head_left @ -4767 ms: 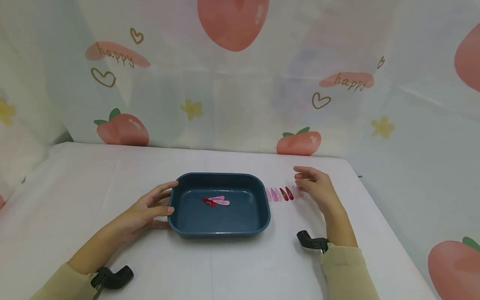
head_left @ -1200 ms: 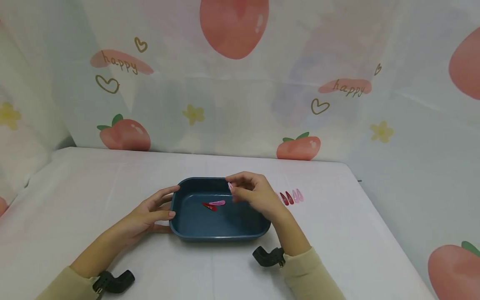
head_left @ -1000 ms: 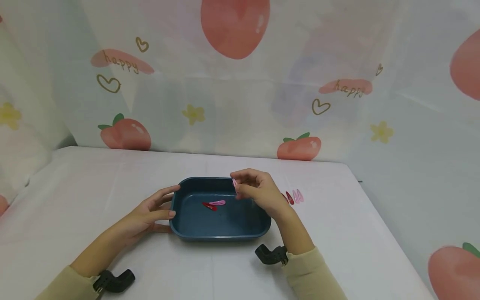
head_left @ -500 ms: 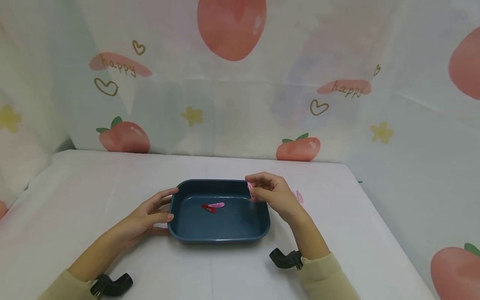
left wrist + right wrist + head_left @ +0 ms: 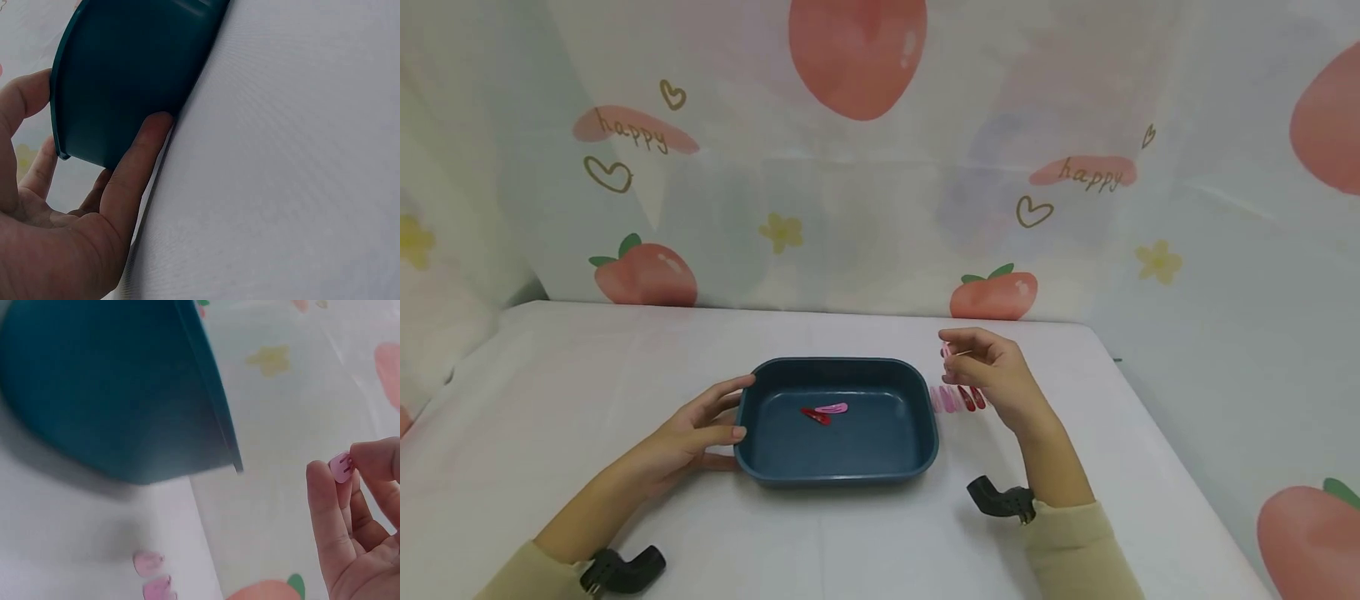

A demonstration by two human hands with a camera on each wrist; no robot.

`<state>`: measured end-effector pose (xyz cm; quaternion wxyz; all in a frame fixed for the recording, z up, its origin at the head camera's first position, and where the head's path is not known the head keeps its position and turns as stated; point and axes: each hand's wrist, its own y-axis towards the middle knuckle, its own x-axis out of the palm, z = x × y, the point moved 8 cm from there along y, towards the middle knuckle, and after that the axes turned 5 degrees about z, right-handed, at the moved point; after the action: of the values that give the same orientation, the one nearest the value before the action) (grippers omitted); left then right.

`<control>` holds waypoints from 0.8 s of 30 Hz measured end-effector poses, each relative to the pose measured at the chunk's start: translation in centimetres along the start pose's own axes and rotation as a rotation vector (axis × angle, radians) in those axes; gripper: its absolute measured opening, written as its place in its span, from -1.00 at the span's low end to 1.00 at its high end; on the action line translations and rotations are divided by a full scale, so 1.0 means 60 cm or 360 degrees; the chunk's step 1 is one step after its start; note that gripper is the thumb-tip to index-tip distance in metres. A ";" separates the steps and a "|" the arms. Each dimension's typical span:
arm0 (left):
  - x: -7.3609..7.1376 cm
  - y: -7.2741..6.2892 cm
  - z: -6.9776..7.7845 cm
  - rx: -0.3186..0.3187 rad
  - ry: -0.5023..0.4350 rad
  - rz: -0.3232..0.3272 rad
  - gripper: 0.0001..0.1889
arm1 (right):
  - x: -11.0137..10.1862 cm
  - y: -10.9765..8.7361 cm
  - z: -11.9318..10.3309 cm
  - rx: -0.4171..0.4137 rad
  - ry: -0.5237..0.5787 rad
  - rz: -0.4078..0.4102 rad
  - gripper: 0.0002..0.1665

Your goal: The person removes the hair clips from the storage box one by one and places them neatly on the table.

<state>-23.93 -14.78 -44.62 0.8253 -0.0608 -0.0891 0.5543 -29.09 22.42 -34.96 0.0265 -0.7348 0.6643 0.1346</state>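
Note:
A dark blue rectangular tray (image 5: 837,482) stands on the white table. My left hand (image 5: 688,429) touches its left end with extended fingers, some at the rim and the thumb low on the wall in the left wrist view. Inside the tray lie a pink snap hair clip (image 5: 832,408) and a red snap hair clip (image 5: 816,416), touching each other. My right hand (image 5: 992,371) pinches another pink hair clip (image 5: 341,467) between thumb and fingertips, raised above the table just right of the tray. Below it, pink clips (image 5: 948,399) and red clips (image 5: 972,398) lie in a row.
The row's right end is hidden behind my right hand. A white cloth covers the table (image 5: 625,358), and a backdrop (image 5: 865,200) with printed peaches rises behind its far edge. Black wrist cameras (image 5: 1000,497) sit at both sleeve cuffs.
A pink clip has left the tray in my right hand, which has moved right, out over the row. Of the three clips in the tray, two remain. My left hand stays put.

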 end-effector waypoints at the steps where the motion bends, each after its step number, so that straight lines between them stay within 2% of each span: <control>1: 0.000 0.001 0.000 0.0001 0.0000 0.0001 -0.26 | -0.006 0.000 0.001 0.0007 -0.0003 0.0014 -0.58; 17: 0.001 -0.002 0.003 0.0009 -0.0010 -0.0003 -0.26 | -0.060 0.003 0.021 0.0062 0.0039 0.0163 -0.62; 24: 0.001 -0.001 0.001 0.0007 -0.0005 -0.0007 -0.27 | -0.073 0.005 0.038 0.0091 -0.0023 0.0188 -0.56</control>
<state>-23.86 -14.76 -44.53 0.8265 -0.0577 -0.0894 0.5528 -30.12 27.12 -36.11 0.0443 -0.6923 0.7098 0.1221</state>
